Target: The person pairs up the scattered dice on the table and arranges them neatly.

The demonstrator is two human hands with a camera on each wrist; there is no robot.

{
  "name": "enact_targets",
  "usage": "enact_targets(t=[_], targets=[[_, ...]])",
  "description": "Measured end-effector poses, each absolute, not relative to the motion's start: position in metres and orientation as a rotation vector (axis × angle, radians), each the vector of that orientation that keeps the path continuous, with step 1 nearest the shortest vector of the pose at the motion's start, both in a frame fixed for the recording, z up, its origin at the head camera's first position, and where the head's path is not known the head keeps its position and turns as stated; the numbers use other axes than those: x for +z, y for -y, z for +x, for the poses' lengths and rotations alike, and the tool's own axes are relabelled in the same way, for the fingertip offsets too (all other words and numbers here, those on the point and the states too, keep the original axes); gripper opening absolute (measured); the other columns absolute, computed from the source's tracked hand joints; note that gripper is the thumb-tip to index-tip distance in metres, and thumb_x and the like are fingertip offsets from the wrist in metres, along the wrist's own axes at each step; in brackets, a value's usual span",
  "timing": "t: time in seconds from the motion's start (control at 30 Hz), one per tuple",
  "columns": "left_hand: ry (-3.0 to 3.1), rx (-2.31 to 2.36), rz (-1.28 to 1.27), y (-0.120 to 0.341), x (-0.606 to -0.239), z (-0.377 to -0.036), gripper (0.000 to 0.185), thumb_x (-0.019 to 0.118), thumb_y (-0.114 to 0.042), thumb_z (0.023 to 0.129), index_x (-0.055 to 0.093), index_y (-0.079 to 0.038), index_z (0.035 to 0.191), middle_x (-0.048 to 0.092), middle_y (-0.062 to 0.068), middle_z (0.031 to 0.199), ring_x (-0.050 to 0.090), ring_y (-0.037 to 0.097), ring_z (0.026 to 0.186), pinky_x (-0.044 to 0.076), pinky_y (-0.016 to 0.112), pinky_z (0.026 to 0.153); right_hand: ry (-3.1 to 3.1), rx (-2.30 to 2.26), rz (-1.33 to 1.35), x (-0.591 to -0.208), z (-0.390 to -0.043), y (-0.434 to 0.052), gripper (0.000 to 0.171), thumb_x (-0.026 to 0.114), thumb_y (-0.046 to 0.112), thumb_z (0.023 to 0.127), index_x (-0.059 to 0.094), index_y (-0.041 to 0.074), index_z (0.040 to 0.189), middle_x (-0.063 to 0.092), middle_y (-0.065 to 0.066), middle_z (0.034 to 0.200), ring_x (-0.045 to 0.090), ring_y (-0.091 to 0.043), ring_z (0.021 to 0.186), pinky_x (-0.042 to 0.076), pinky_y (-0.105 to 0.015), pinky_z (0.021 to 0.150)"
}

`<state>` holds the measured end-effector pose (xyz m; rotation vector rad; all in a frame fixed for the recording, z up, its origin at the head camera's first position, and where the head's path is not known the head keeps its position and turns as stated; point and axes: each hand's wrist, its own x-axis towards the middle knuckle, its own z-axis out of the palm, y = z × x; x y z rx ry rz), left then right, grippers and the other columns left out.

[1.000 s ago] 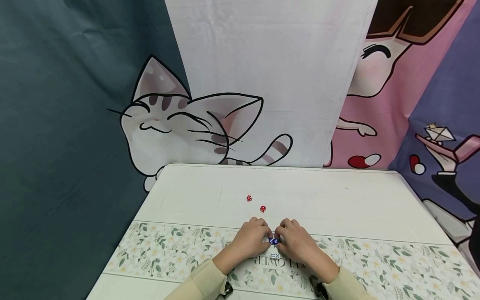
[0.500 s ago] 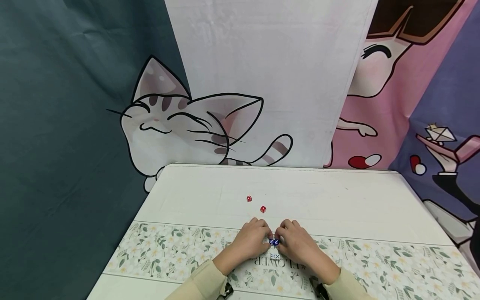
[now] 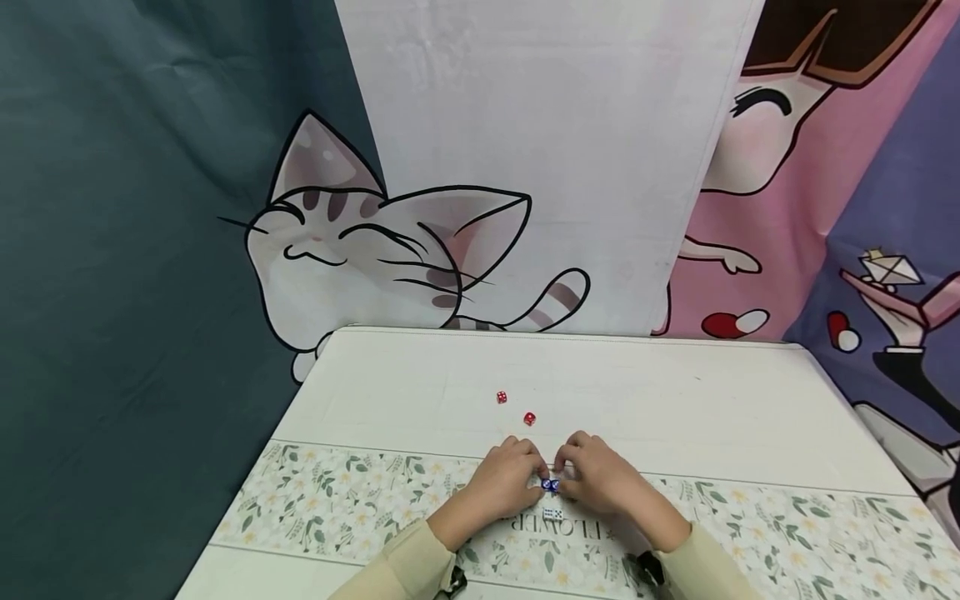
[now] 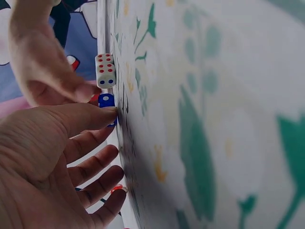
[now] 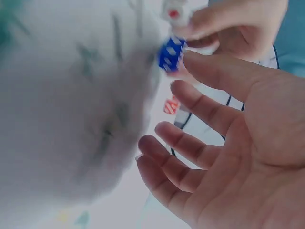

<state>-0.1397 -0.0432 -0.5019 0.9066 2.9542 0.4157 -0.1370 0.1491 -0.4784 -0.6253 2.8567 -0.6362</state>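
Two blue dice (image 3: 551,485) sit side by side on the floral strip, between the hands. My left hand (image 3: 504,479) pinches the left one between thumb and forefinger; the other left fingers hang spread in the left wrist view, where the blue die (image 4: 106,99) peeks past the thumb. On the other side, my right hand (image 3: 602,477) has its thumb and forefinger apart. Its thumb tip is right by the blue die (image 5: 172,53) in the right wrist view, with nothing gripped. Just nearer the person, two white dice (image 3: 552,514) lie next to each other.
Two separate red dice (image 3: 502,397) (image 3: 529,419) lie beyond the hands on the white part of the table (image 3: 675,400). A floral strip (image 3: 360,492) with printed lettering runs across the table. A curtain with a cartoon cat (image 3: 315,283) hangs behind.
My right hand has loosened from the right blue die, its thumb and forefinger parting and the hand shifting slightly right. The left hand stays on its die.
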Motion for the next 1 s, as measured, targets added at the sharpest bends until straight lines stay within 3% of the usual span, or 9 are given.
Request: enact_targets(t=[0.13,0.33,0.5,0.67,1.0], targets=[[-2.953,0.417,0.91,0.044,-0.503,-0.141,0.013,0.08,-0.032,0.085,0.073,-0.025,0.094,0.063,-0.009,0.105,0.049,0.01,0.089,0.043,0.028,0.078,-2.859,-0.686,-0.635,-0.472,-0.158,-0.151,0.014,0.077,0.017,0.088,0.069,0.017,0.099,0.059,-0.007,0.11,0.058,-0.025,0.098,0.049,-0.046,0.084],[-2.936,0.434,0.898,0.045,-0.503,-0.141,0.012,0.081,-0.031,0.085,0.074,-0.025,0.093,0.061,-0.01,0.102,0.048,0.01,0.089,0.042,0.028,0.075,-2.85,-0.79,-0.61,-0.478,-0.192,-0.144,0.023,0.074,0.016,0.091,0.07,0.014,0.113,0.06,-0.012,0.113,0.057,-0.022,0.09,0.049,-0.042,0.08],[-2.929,0.431,0.92,0.044,-0.504,-0.141,0.013,0.081,-0.032,0.086,0.074,-0.024,0.093,0.061,-0.01,0.102,0.048,0.009,0.089,0.042,0.026,0.075,-2.82,-0.833,-0.52,-0.487,-0.211,-0.135,0.028,0.073,0.017,0.092,0.069,0.016,0.119,0.058,-0.013,0.116,0.057,-0.023,0.095,0.049,-0.042,0.081],[-2.934,0.411,0.938,0.044,-0.504,-0.141,0.013,0.081,-0.033,0.086,0.074,-0.025,0.093,0.061,-0.011,0.103,0.049,0.009,0.091,0.043,0.026,0.077,-2.829,-0.824,-0.544,-0.494,-0.222,-0.126,0.028,0.073,0.016,0.09,0.069,0.015,0.118,0.058,-0.016,0.117,0.059,-0.028,0.1,0.05,-0.046,0.085],[-2.927,0.425,0.916,0.044,-0.503,-0.141,0.013,0.081,-0.032,0.085,0.075,-0.024,0.094,0.061,-0.01,0.103,0.049,0.009,0.091,0.042,0.026,0.075,-2.87,-0.754,-0.603,-0.501,-0.231,-0.12,0.012,0.078,0.013,0.087,0.072,0.016,0.097,0.056,-0.013,0.111,0.057,-0.033,0.104,0.048,-0.051,0.091]])
